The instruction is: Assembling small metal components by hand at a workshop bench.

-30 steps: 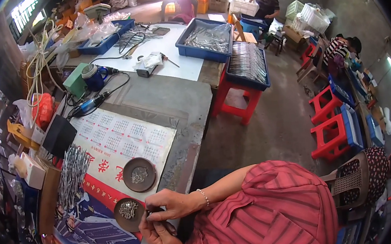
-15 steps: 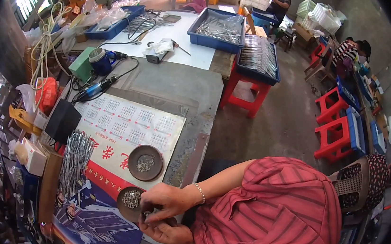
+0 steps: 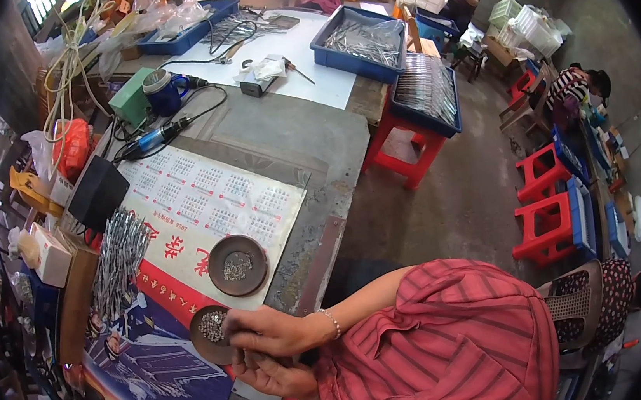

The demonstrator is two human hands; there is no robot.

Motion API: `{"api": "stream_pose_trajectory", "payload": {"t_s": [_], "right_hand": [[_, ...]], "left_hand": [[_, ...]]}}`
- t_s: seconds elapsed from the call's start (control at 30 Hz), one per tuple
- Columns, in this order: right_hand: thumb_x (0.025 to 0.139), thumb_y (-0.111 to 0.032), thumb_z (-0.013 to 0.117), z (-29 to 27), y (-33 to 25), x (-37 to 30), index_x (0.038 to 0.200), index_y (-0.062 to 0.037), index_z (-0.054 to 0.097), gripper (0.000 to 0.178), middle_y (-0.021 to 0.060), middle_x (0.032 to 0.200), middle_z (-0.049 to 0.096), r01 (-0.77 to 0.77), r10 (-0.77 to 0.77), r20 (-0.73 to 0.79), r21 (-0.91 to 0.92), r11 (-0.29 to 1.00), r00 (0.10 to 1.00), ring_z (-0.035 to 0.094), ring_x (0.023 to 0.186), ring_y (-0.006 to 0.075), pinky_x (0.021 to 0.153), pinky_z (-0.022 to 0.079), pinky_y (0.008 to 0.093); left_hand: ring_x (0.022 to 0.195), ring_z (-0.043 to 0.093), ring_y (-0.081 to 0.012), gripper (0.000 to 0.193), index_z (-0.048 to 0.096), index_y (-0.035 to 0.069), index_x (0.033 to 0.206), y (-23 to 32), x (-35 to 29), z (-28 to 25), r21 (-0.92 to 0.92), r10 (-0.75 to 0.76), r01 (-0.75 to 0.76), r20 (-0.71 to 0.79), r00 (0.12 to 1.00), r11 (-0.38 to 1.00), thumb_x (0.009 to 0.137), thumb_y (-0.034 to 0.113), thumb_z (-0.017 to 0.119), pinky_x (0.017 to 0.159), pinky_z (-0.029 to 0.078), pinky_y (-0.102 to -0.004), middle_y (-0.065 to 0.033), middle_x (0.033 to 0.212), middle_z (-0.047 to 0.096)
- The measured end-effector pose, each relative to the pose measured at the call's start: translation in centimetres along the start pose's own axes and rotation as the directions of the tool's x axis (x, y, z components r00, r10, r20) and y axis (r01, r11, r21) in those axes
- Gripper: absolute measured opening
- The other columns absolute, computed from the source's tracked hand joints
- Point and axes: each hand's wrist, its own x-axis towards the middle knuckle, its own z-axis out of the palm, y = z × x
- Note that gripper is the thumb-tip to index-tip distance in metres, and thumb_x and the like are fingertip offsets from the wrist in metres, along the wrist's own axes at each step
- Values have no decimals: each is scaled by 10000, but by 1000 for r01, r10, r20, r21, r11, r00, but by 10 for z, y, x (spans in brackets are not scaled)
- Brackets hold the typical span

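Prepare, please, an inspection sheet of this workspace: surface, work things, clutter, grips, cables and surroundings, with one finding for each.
Surface: grey tabletop, partly covered by a white, red and blue printed paper sheet.
Work things: two round, brown, shallow dishes holding small shiny pieces; a heap of thin, silvery metal pieces nearby.
Clutter: clear plastic bags, green box, dark blue mug, black box.
Grips: right hand close to left hand, fingers bent; whether they hold anything cannot be told.
Cables: whitish hanging cable bundle; black cord on the tabletop.
Surroundings: red plastic stools; three other people.
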Motion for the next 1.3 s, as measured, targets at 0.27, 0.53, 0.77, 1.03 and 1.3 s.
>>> {"api": "stream_pose_trajectory", "payload": {"t_s": [0.27, 0.53, 0.77, 1.03, 1.3], "right_hand": [[889, -210, 614, -7, 4, 6, 808, -17, 502, 238, 122, 642, 488, 195, -180, 142, -97, 976, 973, 511, 575, 286, 529, 407, 352], [821, -230, 677, -1, 18, -9, 791, -41, 517, 250, 177, 591, 487, 143, -136, 47, -459, 877, 990, 537, 554, 390, 472, 408, 431], [772, -56, 742, 1, 12, 5, 931, 0, 574, 237, 78, 787, 615, 283, -297, -59, -167, 944, 953, 575, 586, 114, 534, 462, 241], [846, -48, 669, 13, 45, -7, 1075, -11, 442, 324, 91, 784, 604, 434, -442, 8, -211, 876, 897, 590, 575, 177, 512, 480, 288], [972, -67, 455, 2, 2, 9, 1025, 18, 508, 113, 17, 714, 543, -392, 379, 102, 266, 881, 920, 495, 604, 59, 542, 422, 210]], "left_hand": [[1083, 543, -212, 444, 406, -23, 1278, 2, 2, 1, -18, 115, -117, -96, 989, 993, 973, 289, 484, 902, 451, -320, -133, 1219, 505], [1114, 528, -233, 452, 537, -74, 1196, -20, -10, -15, 335, 150, -101, -124, 981, 937, 976, 277, 356, 923, 429, -344, -155, 1237, 533], [878, 534, -82, 332, 367, 18, 1307, -5, -3, -7, -106, 53, -50, 24, 998, 993, 986, 69, 435, 702, 424, -187, -68, 1109, 556], [689, 464, -6, 309, 384, 21, 1294, -4, -7, -17, -165, 25, -20, 32, 999, 986, 994, 71, 434, 553, 329, -134, -44, 1041, 593], [594, 392, -2, 287, 419, 17, 1263, 7, 0, -15, -151, 8, -3, 31, 999, 989, 986, 82, 458, 474, 274, -152, -17, 893, 589]]}}
